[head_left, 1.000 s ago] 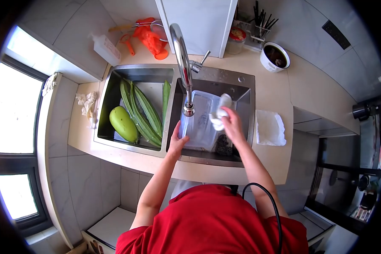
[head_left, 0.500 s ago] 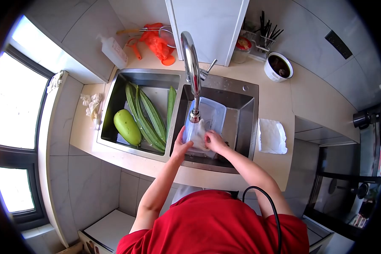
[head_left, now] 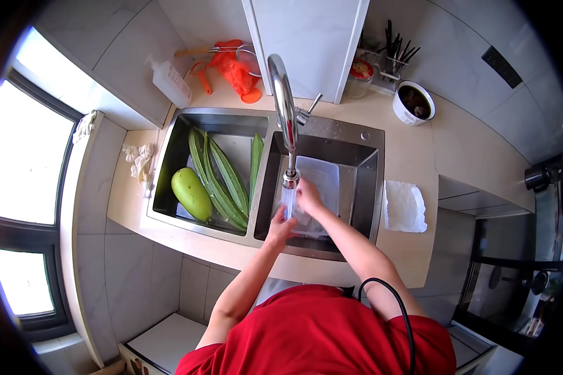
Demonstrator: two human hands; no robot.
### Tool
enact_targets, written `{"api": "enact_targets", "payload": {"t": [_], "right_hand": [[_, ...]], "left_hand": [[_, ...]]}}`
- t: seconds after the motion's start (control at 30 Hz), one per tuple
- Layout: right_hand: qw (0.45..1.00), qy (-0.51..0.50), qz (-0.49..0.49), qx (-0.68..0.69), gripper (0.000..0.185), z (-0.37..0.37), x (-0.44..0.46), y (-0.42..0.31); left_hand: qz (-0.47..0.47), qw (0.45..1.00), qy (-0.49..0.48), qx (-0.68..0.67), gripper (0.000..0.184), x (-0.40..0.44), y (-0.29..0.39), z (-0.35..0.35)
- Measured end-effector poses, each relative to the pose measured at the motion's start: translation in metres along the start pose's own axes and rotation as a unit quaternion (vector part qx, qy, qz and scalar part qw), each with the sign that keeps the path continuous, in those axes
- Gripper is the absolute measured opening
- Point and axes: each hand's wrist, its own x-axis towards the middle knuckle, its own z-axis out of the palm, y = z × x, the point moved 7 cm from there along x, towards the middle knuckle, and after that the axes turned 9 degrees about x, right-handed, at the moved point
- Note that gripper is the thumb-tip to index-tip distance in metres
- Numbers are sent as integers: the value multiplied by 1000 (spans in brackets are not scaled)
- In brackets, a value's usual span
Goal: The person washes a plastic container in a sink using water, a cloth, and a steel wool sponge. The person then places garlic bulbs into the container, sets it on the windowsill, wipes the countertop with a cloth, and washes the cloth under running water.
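Observation:
Water runs from the chrome faucet [head_left: 282,94] into the right basin of the steel sink [head_left: 372,187]. In that basin lies a translucent plastic container [head_left: 326,178]. My left hand [head_left: 280,229] is closed at the container's near left side, beside the stream, with its thumb showing. Over the container, just right of the faucet's mouth, is my right hand [head_left: 309,197]; its fingertips are hidden by the faucet and the water. I cannot make out whether it holds anything.
Long ridged green gourds [head_left: 216,178] and a pale green oval gourd [head_left: 191,194] fill the left basin. Garlic [head_left: 141,156] lies left of the sink, a white paper towel [head_left: 405,207] right of it. Behind stand a soap bottle [head_left: 172,84] and a white pot [head_left: 413,103].
My right hand has moved up and inward to the faucet's mouth. My left hand has shifted slightly down and right. The white, cloth-like thing between them no longer shows clearly.

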Motion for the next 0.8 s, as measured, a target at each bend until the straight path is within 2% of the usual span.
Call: {"api": "enact_targets", "payload": {"t": [0.07, 0.1, 0.13, 0.2, 0.23, 0.3, 0.33, 0.4, 0.43, 0.5, 0.6, 0.67, 0.73, 0.8], "right_hand": [[996, -75, 40, 29, 28, 10, -16, -13], [990, -81, 42, 103, 26, 9, -24, -22], [991, -105, 37, 79, 23, 16, -32, -18], [991, -95, -50, 80, 21, 12, -44, -25], [991, -94, -51, 80, 21, 8, -43, -23], [980, -172, -91, 34, 17, 6, -48, -24], [981, -170, -91, 33, 17, -1, -47, -20], [975, -172, -22, -140, 16, -16, -41, -2], [968, -169, -13, -185, 13, -25, -39, 1], [963, -156, -17, -218, 12, -41, -37, 2], [943, -137, 2, -304, 11, -70, -35, 6], [924, -132, 26, -359, 13, -88, -37, 10], [896, -125, -41, -425, 19, -96, -41, 1], [947, -97, -12, -306, 39, -92, -49, 0]], "left_hand": [[86, 995, 32, 50, 76, 10, 8, -12], [91, 993, 47, 51, 75, 1, 23, -12], [104, 993, 50, 31, 74, 2, 28, -14], [152, 984, 72, 54, 73, 3, 37, -16], [153, 984, 71, 55, 73, 2, 39, -16], [124, 988, 74, 59, 76, -3, 38, -18], [125, 988, 71, 60, 76, 4, 30, -23], [199, 958, 113, 171, 78, 12, 32, -32], [201, 958, 114, 170, 78, 13, 32, -35], [228, 902, 195, 312, 78, 3, 42, -40], [248, 880, 231, 333, 75, -17, 55, -37], [236, 877, 243, 341, 74, -21, 55, -35], [226, 873, 251, 351, 72, -17, 50, -39], [117, 924, 223, 290, 70, 3, 22, -51]]}}
